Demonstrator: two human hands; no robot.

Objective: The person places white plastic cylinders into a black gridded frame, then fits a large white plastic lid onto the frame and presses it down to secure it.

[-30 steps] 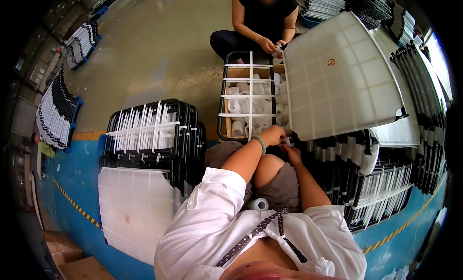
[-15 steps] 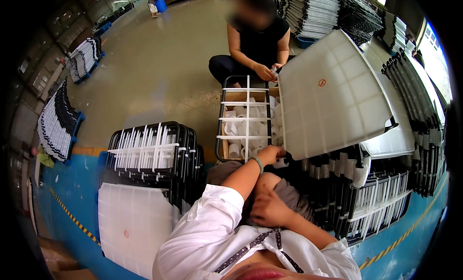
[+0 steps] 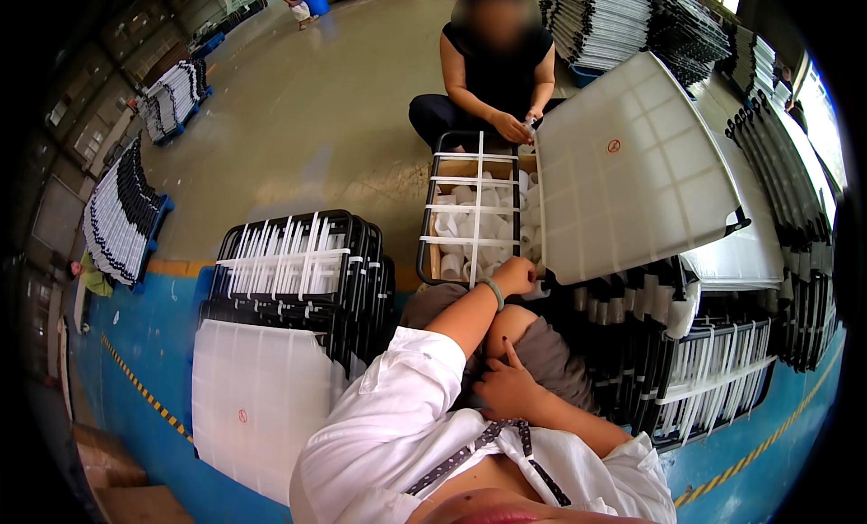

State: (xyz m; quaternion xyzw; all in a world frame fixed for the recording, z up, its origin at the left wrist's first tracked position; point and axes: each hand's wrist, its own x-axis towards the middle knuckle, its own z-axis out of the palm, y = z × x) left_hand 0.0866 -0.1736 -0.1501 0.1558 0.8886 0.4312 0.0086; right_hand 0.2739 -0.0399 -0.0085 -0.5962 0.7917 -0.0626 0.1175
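Note:
My left hand (image 3: 516,276), below a green bangle, reaches to the near lower corner of a large white translucent panel (image 3: 637,181). Its fingers are curled at that corner, and what they hold is hidden. Over my bent knee rests my right hand (image 3: 511,381), its index finger stretched out and nothing in it. Just beyond my left hand, a black tubular frame with white straps (image 3: 423,239) lies across a wooden box (image 3: 437,185). White plastic cylindrical pieces (image 3: 488,224) fill the box. The panel leans on its right side.
Opposite me a person (image 3: 497,68) sits on the floor, hands at the panel's far corner. Stacked strapped frames (image 3: 289,262) and a white panel (image 3: 262,407) stand at my left. More frames (image 3: 713,379) crowd my right side; tall stacks (image 3: 601,27) rise behind.
My right hand has settled on my knee, its index finger now extended. My left hand stays by the panel corner. The whole view has shifted slightly.

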